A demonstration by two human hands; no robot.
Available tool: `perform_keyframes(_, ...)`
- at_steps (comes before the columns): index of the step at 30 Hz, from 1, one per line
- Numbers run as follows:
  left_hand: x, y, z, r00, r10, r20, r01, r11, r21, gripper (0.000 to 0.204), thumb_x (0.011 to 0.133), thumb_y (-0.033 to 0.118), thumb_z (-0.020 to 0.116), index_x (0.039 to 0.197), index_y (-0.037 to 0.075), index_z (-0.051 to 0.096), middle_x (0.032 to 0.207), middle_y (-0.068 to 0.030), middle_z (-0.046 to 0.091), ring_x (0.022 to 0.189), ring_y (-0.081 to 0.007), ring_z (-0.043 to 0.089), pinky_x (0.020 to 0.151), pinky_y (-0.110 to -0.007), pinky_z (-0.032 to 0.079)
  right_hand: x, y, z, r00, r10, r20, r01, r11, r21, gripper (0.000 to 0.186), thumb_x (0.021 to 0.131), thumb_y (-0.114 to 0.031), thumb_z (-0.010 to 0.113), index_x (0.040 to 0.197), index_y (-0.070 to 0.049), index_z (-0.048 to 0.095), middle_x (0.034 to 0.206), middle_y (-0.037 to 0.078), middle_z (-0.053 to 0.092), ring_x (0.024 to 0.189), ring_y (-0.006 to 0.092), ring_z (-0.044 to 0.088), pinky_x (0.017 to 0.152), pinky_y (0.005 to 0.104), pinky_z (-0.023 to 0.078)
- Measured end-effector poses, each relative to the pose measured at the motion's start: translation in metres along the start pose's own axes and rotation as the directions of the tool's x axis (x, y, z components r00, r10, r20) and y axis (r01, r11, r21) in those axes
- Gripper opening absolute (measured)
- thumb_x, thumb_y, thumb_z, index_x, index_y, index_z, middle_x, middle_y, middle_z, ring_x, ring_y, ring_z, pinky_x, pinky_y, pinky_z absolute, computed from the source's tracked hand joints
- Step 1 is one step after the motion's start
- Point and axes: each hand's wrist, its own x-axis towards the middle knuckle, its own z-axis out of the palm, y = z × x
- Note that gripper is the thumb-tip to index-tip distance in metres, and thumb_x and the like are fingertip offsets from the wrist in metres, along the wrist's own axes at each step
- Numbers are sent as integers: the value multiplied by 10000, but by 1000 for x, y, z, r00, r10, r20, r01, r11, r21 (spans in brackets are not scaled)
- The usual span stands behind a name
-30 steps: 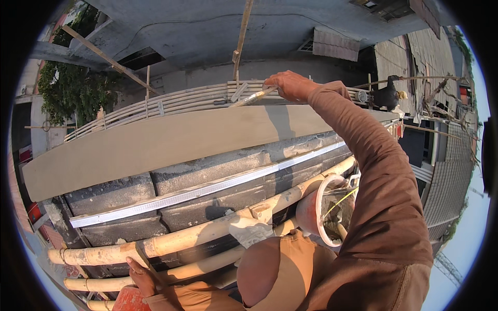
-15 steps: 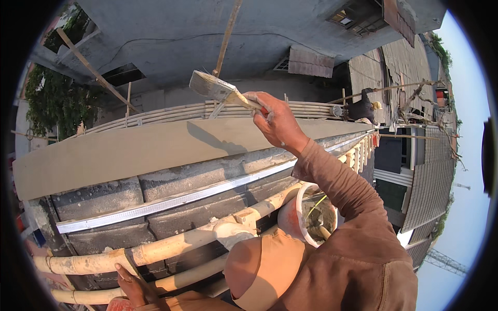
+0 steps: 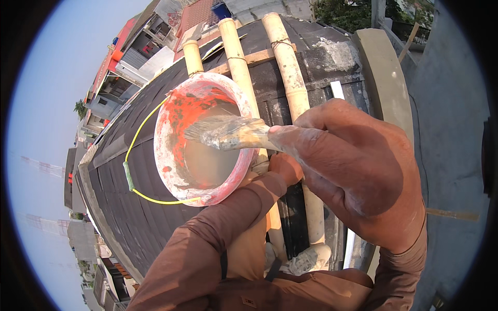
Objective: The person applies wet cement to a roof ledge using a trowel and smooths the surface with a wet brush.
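Observation:
My right hand (image 3: 358,166), large in the foreground, is closed round the handle of a wide paintbrush (image 3: 228,133). Its wet, grey-smeared bristles reach over the mouth of a red, white-crusted bucket (image 3: 244,179). Murky greyish water (image 3: 212,160) lies inside the bucket, and its yellow wire handle (image 3: 136,142) hangs down on the left. Beside the bucket's right rim, against the bamboo, is my left hand (image 3: 285,169); my right hand hides part of it, and its fingers do not show clearly.
Bamboo poles (image 3: 289,78) run lengthwise over dark roof tiles (image 3: 122,176), tied to a wooden crosspiece (image 3: 257,58). To the right stand a smooth plastered wall top (image 3: 386,78) and a pale metal strip (image 3: 337,90). My shoe (image 3: 309,259) rests by the poles. Houses lie beyond the roof edge.
The view has swung round from the plastered wall to the bucket. The brush, held up above the wall before, is now over the bucket. My left hand has moved from the bamboo rail to beside the bucket.

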Motion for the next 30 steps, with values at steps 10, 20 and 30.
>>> perform_keyframes(10, 11, 43, 4, 987, -74, -141, 85, 994, 74, 898, 918, 724, 592, 1284, -94, 638, 1069, -299, 721, 1102, -433, 676, 914, -486, 532, 54, 36, 129, 966, 56, -254, -26, 992, 120, 203, 809, -60, 682, 994, 22, 696, 998, 197, 685, 866, 308, 745, 748, 400, 609)
perform_keyframes(20, 28, -15, 32, 960, 193, -205, -193, 981, 17, 776, 1007, 691, 475, 926, -60, 653, 810, -148, 614, 792, -266, 561, 797, -410, 472, -256, 140, -4, 340, 733, -589, -848, 509, 144, 276, 908, -174, 671, 1051, 62, 668, 891, 304, 693, 864, 455, 705, 760, 461, 550)
perform_keyframes(30, 32, 10, 18, 987, 126, -98, -140, 979, -150, 841, 957, 775, 482, 1136, -15, 711, 987, -96, 675, 917, -179, 551, 910, -326, 443, -466, -40, 141, -493, 870, 13, -868, -491, -68, 614, 874, -354, 784, 1386, -52, 631, 1384, 265, 615, 1310, 372, 590, 1170, 417, 398)
